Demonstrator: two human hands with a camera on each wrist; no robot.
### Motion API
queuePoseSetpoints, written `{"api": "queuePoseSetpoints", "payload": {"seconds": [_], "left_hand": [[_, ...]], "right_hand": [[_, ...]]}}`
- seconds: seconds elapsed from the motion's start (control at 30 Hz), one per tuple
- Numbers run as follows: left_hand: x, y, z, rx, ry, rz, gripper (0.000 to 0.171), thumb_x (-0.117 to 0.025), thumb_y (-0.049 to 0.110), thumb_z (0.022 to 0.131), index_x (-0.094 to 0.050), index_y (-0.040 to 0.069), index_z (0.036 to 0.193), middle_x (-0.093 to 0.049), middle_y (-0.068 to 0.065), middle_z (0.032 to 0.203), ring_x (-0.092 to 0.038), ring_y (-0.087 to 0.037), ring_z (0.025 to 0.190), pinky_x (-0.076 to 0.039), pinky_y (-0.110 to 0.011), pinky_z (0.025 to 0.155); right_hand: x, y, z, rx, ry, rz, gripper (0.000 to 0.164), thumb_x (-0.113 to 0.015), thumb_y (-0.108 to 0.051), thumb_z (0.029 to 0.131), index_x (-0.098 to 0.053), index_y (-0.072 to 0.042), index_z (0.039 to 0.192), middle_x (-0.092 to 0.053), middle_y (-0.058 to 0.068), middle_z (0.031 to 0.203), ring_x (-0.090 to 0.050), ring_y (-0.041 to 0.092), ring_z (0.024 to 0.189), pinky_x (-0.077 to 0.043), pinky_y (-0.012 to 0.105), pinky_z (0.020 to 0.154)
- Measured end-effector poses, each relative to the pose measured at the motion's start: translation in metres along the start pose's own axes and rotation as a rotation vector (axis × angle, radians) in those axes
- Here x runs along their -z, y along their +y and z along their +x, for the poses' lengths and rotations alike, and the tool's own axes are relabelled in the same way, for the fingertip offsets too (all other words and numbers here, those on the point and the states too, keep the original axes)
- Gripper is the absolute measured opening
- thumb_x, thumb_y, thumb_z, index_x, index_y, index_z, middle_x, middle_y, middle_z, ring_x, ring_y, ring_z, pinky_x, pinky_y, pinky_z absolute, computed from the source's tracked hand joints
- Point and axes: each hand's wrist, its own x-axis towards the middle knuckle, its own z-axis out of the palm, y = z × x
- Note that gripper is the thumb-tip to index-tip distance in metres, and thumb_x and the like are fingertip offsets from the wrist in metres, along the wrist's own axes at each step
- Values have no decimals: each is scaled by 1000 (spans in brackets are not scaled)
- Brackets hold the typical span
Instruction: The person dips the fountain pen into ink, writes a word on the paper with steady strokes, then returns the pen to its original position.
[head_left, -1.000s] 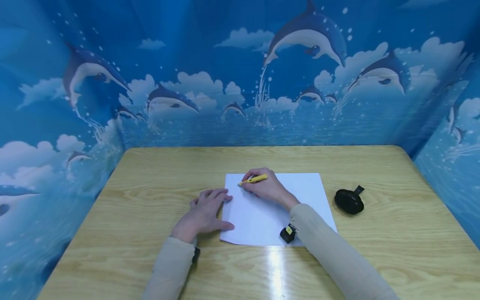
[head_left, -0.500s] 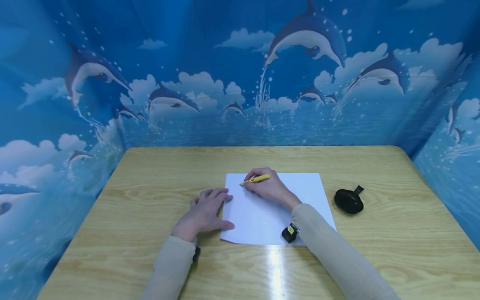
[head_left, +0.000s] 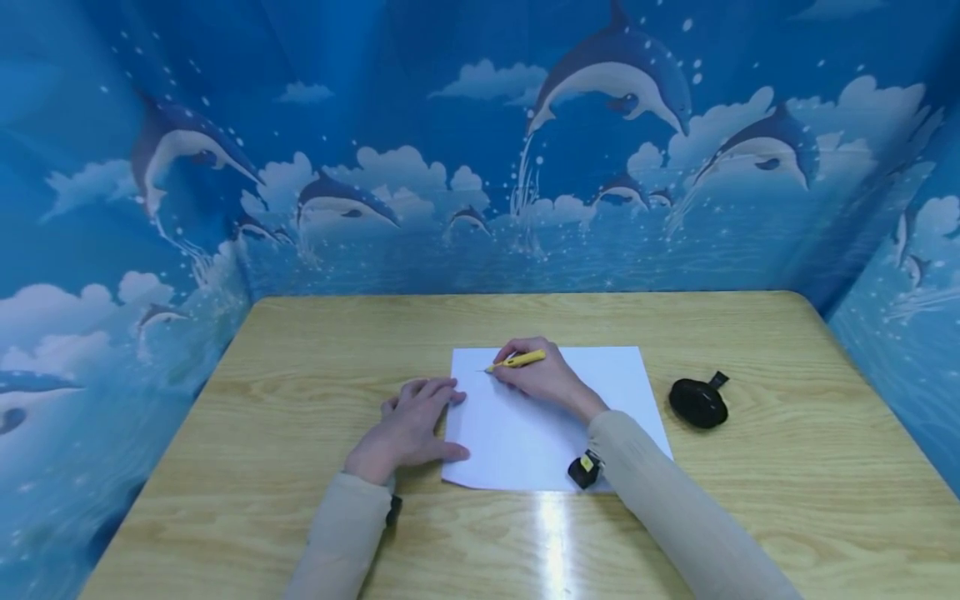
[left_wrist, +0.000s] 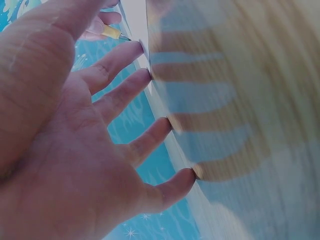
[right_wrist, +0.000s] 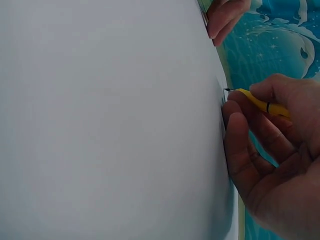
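My right hand (head_left: 542, 372) pinches a yellow fountain pen (head_left: 525, 358), its dark nib on the upper left part of a white sheet of paper (head_left: 517, 442). A short faint line runs left from the nib. In the right wrist view, the pen (right_wrist: 260, 103) lies between thumb and fingers, with the other fingers curled beneath it on the paper. My left hand (head_left: 408, 429) rests with spread fingers at the sheet's left edge, thumb and fingertips on the paper. From the left wrist, the left hand's fingertips (left_wrist: 182, 182) touch down on the surface.
A black rounded case with a short tab (head_left: 699, 403) lies on the wooden table (head_left: 300, 358), right of the paper. Blue dolphin-print curtains (head_left: 420, 242) surround the table at the back and sides. Both wrists carry small black devices.
My right hand and the pen have slid slightly to the right across the paper, and a faint line shows behind the nib. The left hand has stayed in place.
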Motion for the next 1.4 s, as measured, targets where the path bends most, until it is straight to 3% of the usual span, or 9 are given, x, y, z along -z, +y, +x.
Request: {"api": "queuePoseSetpoints", "payload": {"seconds": [1.4], "left_hand": [[-2,0,-1,-14,19,-2,77,-83,48,82,-53,24,148,-34,-1,167,-24,-42,153,-24,-75,115]], "right_hand": [[14,10,-11,-39,41,26,10,-73,-24,94,-74,-17,101,-71,7,75,-55,14,53,-48,27,52]]}}
